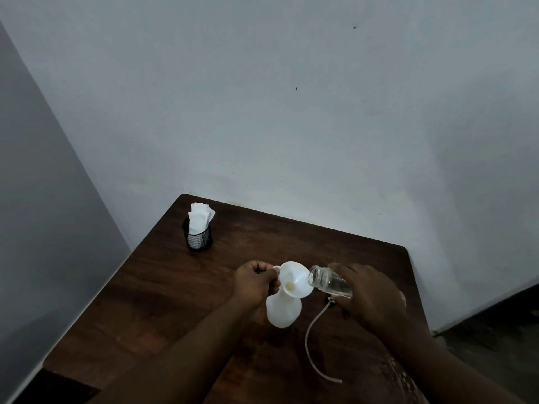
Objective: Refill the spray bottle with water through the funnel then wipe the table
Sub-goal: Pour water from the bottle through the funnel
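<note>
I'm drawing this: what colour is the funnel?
The round plastic funnel is white, seen in the head view.

Plain domestic or small-office room corner, dimly lit. Bare painted walls [291, 112] meet at far left. Dark wood-grain tabletop [175, 287] set against them. Black mesh holder [199, 238] with white paper napkins [199, 217] stands far left.

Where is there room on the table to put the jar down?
Bare table lies behind the hands, from the cup across to the far right corner, and along the left edge beside the left hand. It is crowded round the bottle, funnel, tube and the right hand holding the jar.
</note>
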Demonstrator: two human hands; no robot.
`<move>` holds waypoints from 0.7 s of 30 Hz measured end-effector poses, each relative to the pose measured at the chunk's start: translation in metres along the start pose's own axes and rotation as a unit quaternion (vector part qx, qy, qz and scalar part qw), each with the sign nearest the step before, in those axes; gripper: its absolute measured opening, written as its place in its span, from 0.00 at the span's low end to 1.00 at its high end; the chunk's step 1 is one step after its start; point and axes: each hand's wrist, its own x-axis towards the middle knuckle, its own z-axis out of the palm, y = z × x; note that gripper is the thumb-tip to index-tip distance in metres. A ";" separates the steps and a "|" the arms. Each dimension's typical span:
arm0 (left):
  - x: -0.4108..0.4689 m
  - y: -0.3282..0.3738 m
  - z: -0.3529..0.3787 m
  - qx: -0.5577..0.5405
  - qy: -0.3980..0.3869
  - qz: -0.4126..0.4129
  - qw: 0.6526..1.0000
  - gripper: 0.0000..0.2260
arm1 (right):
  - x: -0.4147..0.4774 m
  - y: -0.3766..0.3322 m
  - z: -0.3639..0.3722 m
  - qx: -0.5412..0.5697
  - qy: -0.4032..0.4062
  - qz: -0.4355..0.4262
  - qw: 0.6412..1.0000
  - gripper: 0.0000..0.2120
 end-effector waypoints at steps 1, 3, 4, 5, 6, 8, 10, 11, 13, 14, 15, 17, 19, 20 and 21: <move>0.000 0.000 0.000 0.002 0.000 0.001 1.000 0.03 | 0.000 0.000 0.000 0.002 0.001 0.001 1.000 0.32; -0.001 0.000 0.000 0.006 0.002 0.001 1.000 0.03 | 0.000 0.000 0.001 0.001 0.002 0.001 1.000 0.32; -0.001 0.000 0.000 0.007 0.002 0.001 1.000 0.03 | 0.000 0.000 0.001 0.000 0.001 0.001 1.000 0.32; -0.001 0.001 0.000 0.006 0.002 0.001 1.000 0.03 | 0.000 0.000 0.000 0.000 0.000 0.002 1.000 0.32; -0.002 0.001 0.000 0.005 0.003 0.002 1.000 0.03 | 0.000 -0.001 0.000 -0.001 0.000 0.002 1.000 0.32; -0.002 0.002 0.000 0.005 0.005 0.001 1.000 0.03 | 0.000 -0.001 -0.001 -0.002 0.002 0.004 1.000 0.32; -0.003 0.002 -0.001 0.006 0.004 0.001 1.000 0.03 | -0.001 -0.001 -0.001 -0.007 0.004 0.001 1.000 0.32; -0.003 0.001 -0.001 0.006 0.003 0.000 1.000 0.03 | -0.001 -0.001 -0.002 -0.007 0.004 -0.001 1.000 0.32; -0.003 0.002 -0.001 0.007 0.004 0.000 1.000 0.03 | -0.001 -0.002 -0.003 -0.003 0.005 -0.002 1.000 0.32; -0.004 0.002 -0.001 0.008 0.005 0.000 1.000 0.03 | -0.001 -0.002 -0.003 -0.001 0.006 -0.002 1.000 0.32; -0.005 0.003 -0.001 0.009 0.005 0.001 1.000 0.03 | -0.001 -0.002 -0.003 0.001 0.008 -0.002 1.000 0.32; -0.006 0.004 -0.002 0.014 0.006 0.000 1.000 0.03 | -0.001 -0.002 -0.003 0.002 0.009 -0.005 1.000 0.32; -0.007 0.005 -0.002 0.016 0.003 0.000 1.000 0.03 | -0.002 -0.002 -0.002 0.000 0.010 -0.007 1.000 0.32; -0.007 0.005 -0.003 0.016 0.002 0.000 1.000 0.03 | -0.002 -0.001 -0.002 0.000 0.012 -0.008 1.000 0.32; -0.007 0.005 -0.003 0.016 0.001 0.000 1.000 0.04 | -0.003 -0.001 -0.002 0.000 0.013 -0.009 1.000 0.32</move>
